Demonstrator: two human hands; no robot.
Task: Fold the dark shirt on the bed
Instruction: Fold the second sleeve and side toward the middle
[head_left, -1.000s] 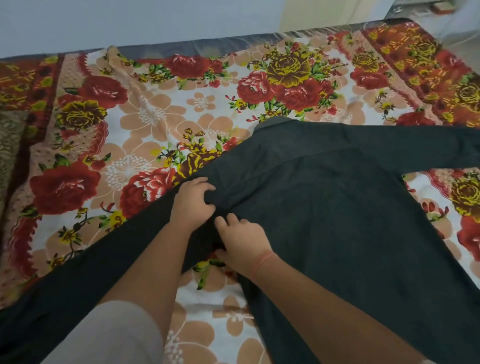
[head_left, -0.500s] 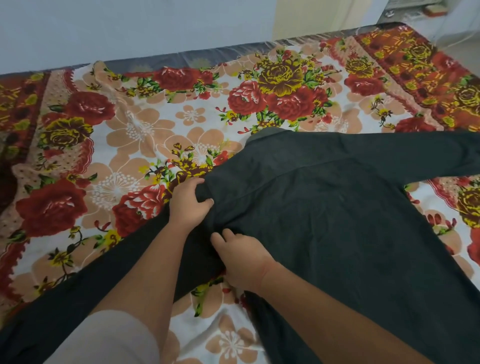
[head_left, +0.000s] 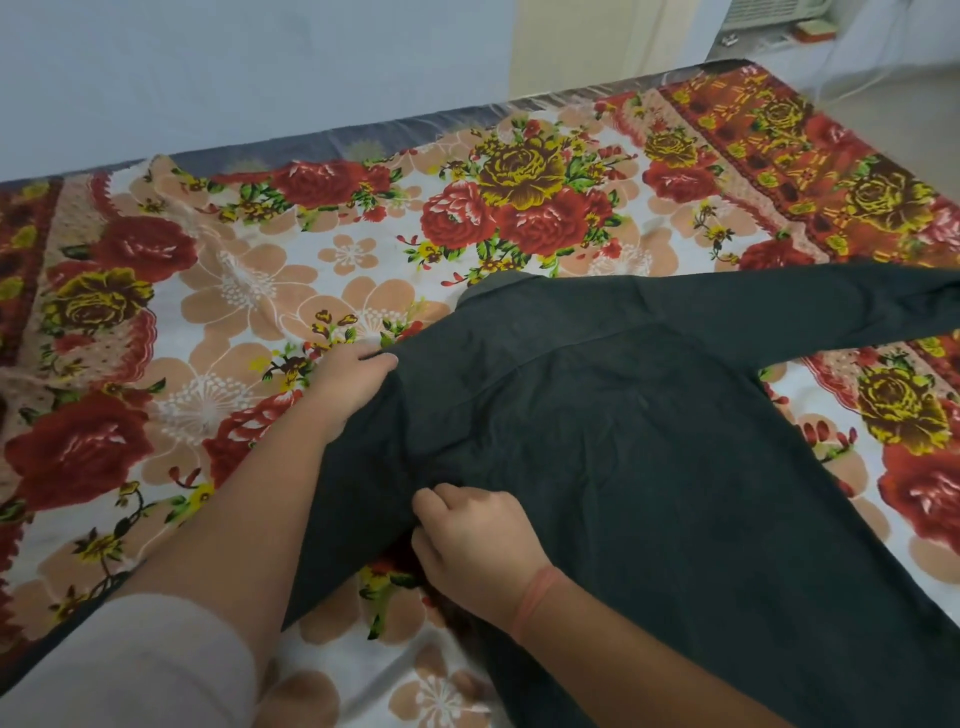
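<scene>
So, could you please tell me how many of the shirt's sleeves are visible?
2. On the dark shirt, the outstretched sleeve reaches the right edge. The near sleeve runs toward the lower left, partly hidden under the left forearm.

a bed (head_left: 395, 130) is covered by a floral sheet (head_left: 249, 296) of red and yellow roses on white, with a dark grey strip left bare along the far edge. a dark shirt (head_left: 649, 447) lies spread on the sheet, collar (head_left: 501, 285) toward the far edge, one sleeve (head_left: 810, 306) stretched out to the right.
</scene>
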